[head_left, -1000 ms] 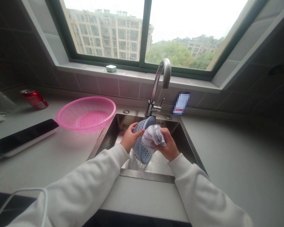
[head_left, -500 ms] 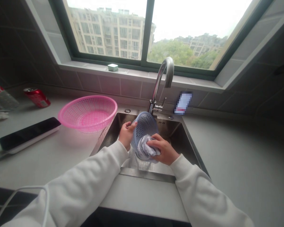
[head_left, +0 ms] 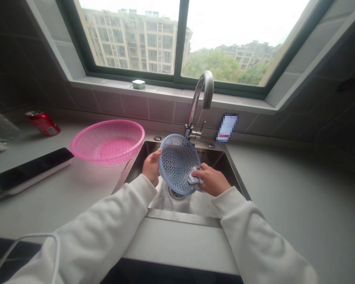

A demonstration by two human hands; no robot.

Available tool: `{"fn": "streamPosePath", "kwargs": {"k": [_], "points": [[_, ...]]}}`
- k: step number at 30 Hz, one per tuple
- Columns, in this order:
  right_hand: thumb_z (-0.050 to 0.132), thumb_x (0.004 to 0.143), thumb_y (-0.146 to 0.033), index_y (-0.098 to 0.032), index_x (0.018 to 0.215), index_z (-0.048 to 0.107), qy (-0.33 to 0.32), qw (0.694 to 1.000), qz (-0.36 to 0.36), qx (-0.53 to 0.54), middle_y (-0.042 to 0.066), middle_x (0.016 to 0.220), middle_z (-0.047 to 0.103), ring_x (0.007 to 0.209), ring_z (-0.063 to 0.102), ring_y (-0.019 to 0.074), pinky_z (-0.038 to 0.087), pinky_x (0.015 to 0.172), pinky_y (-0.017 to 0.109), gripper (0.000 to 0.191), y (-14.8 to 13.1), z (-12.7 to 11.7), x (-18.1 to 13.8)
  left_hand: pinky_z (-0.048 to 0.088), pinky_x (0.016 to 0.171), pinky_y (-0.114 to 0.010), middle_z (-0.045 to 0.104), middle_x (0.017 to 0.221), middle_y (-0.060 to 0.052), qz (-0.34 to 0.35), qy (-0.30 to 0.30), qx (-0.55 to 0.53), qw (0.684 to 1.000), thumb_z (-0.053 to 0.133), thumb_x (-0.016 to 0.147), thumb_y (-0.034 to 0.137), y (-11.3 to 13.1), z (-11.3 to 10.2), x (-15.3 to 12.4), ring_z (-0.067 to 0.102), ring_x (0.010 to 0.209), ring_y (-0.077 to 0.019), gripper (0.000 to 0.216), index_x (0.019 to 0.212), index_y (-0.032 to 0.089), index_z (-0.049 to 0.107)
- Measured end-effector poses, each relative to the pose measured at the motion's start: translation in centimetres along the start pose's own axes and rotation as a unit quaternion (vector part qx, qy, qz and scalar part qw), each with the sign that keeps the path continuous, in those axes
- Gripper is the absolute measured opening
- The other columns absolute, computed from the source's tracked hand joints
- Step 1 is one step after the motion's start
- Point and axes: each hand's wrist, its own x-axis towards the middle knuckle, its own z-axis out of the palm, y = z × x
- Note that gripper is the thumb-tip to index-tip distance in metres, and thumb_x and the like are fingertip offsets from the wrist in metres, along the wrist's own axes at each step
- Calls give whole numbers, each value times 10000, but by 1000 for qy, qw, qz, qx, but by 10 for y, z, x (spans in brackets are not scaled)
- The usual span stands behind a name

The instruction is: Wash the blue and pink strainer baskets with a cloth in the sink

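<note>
A blue-grey plastic colander (head_left: 177, 161) with a cut-out pattern is held tilted over the sink (head_left: 183, 213), its inside facing me. My left hand (head_left: 151, 167) grips its left rim, thumb on the edge and the other fingers partly hidden behind. In my right hand (head_left: 214, 179) is a bunched white-and-grey cloth (head_left: 194, 176), pressed against the lower right rim of the colander. Below the colander the round sink drain (head_left: 177, 195) shows in part.
Behind the sink stands a tall curved faucet (head_left: 207, 88). A large pink basket (head_left: 106, 144) overlaps the sink's left edge. Further left lie a black-topped white device (head_left: 34, 169) and a red can (head_left: 43, 123). A phone with a blurred screen (head_left: 227, 127) leans against the back wall.
The colander has turned so that its inside faces me more openly. My right hand and the cloth have moved right, from its lower front to its right rim.
</note>
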Motion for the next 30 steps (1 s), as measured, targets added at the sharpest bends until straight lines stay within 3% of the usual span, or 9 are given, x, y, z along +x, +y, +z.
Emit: {"fn": "streamPosePath", "kwargs": {"k": [6,13,17,23,27,30], "points": [[637,875,-257,-373,1206,737,60,992,112,-17,57,1182,609,914,673,205,450,676,279,365,17,3,4,532,618,-305,759,830,-50,-19,-2,3,1000,817,673,634,4,-8,4,701,713,-215,617,1063,162,737],[636,886,-257,-329,1258,734,148,967,205,10,101,1265,588,976,665,253,497,766,342,391,31,2,5,586,665,-344,800,906,-103,26,-114,25,993,794,736,601,10,-15,6,753,818,-279,598,1112,137,761],[641,864,-268,-289,1237,750,237,942,233,45,120,1255,583,919,642,260,500,745,366,389,37,6,5,595,717,-358,810,942,-122,58,-156,74,983,830,705,594,17,-14,3,758,868,-296,669,1179,126,764],[642,805,-281,-230,1211,741,373,899,205,98,121,1212,571,948,623,281,547,784,394,421,48,15,5,560,986,-462,808,1106,-168,94,-183,135,969,935,573,574,19,-13,2,733,1079,-359,739,1139,121,791],[621,796,-276,-197,1171,727,424,881,159,141,135,1189,568,1050,624,315,561,915,453,397,51,19,7,548,1006,-481,804,1125,-165,88,-192,151,966,968,532,526,9,-12,5,732,1077,-351,719,1115,143,792],[622,770,-262,-194,1133,722,427,881,101,176,121,1146,588,1054,629,304,548,982,470,383,44,24,10,569,943,-458,808,1073,-162,60,-186,129,972,966,532,530,0,-9,4,744,1021,-338,713,1096,138,774]]}}
